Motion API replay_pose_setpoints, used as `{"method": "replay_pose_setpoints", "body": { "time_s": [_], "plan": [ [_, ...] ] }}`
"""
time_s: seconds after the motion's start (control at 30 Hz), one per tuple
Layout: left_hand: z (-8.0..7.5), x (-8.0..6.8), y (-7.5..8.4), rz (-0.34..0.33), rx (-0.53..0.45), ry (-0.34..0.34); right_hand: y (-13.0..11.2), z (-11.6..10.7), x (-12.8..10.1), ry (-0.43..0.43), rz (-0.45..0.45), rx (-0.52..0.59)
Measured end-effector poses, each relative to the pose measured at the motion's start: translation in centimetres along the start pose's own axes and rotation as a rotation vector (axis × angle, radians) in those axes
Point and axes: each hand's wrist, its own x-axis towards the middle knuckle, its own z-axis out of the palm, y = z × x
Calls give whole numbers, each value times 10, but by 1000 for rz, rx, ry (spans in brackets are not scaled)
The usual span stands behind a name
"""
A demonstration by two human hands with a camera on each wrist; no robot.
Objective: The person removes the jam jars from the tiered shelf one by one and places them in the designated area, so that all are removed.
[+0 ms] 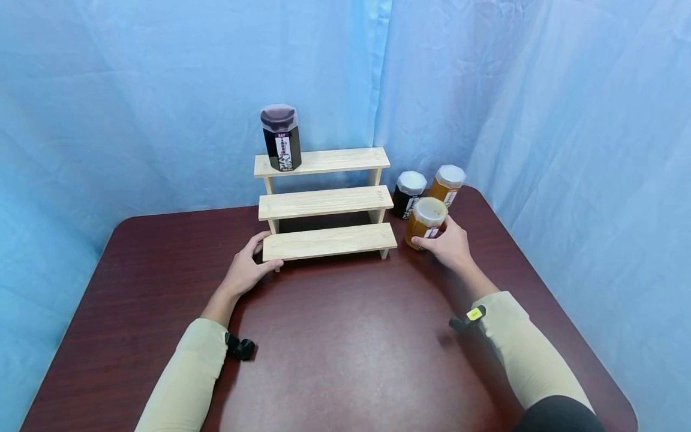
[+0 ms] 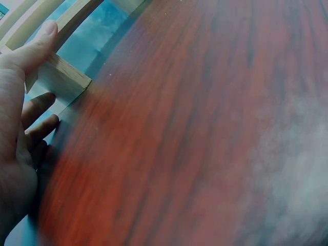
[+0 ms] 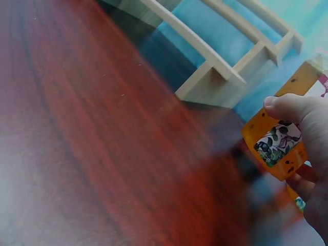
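Observation:
A stepped wooden display rack with three shelves stands at the back of the table. My left hand grips the left end of its lowest shelf, thumb along the front edge and fingers round the side; the left wrist view shows the thumb against the wood. To the right of the rack, my right hand holds an amber honey jar with a whitish lid, thumb across its front. The right wrist view shows the flowered label of this jar. On the top shelf's left end stands a dark jar.
Behind the held jar, a second dark jar with a white lid and another amber jar stand close together near the table's back right corner. A light blue curtain hangs behind the dark red table.

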Motion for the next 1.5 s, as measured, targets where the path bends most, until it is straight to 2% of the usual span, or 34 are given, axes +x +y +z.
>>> {"method": "replay_pose_setpoints", "body": {
  "time_s": [0.23,0.47,0.77,0.93,1.07,1.17,1.27,1.33,1.4,1.5],
  "plan": [
    [0,0,-2,5,5,-5,7,3,-4,-20,5,2],
    [1,-2,4,-12,15,-20,13,6,-7,-29,11,29],
    [0,4,5,-1,4,-14,19,6,-6,-12,26,36],
    [-3,2,3,-6,-9,-18,17,6,-4,-55,31,39],
    [-3,1,1,-12,-3,-8,12,2,0,-126,19,83],
    [-2,0,0,-20,6,-5,6,-8,2,-169,-5,245],
    [-1,0,0,-20,8,-12,-5,-22,3,-157,-31,429],
    [0,0,0,-22,5,-13,-17,-33,6,-121,-54,495],
    [1,0,0,-21,6,-10,-31,-42,11,-85,-78,490],
    [3,-1,0,-23,3,-1,-54,-50,22,-57,-77,409]
  ]
}}
